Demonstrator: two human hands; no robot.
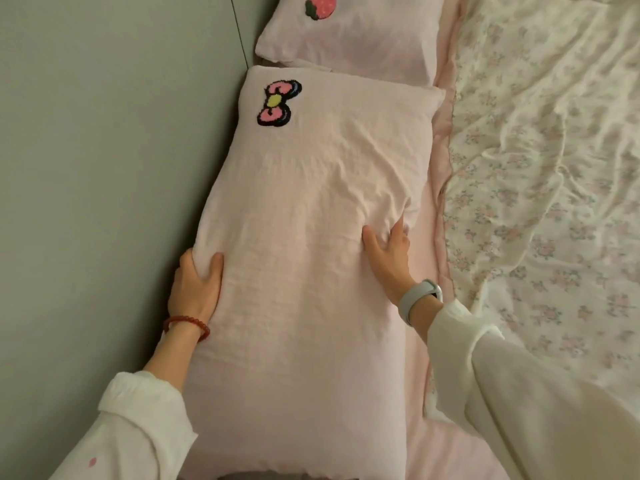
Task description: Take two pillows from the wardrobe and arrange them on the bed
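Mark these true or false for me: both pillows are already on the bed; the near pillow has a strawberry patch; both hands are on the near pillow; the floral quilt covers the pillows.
1. Both pillows lie on the bed. True.
2. The near pillow has a strawberry patch. False: it has a bow patch; the strawberry is on the far pillow.
3. Both hands are on the near pillow. True: the left hand grips its edge, the right hand grips its other side.
4. The floral quilt covers the pillows. False: it lies beside them.
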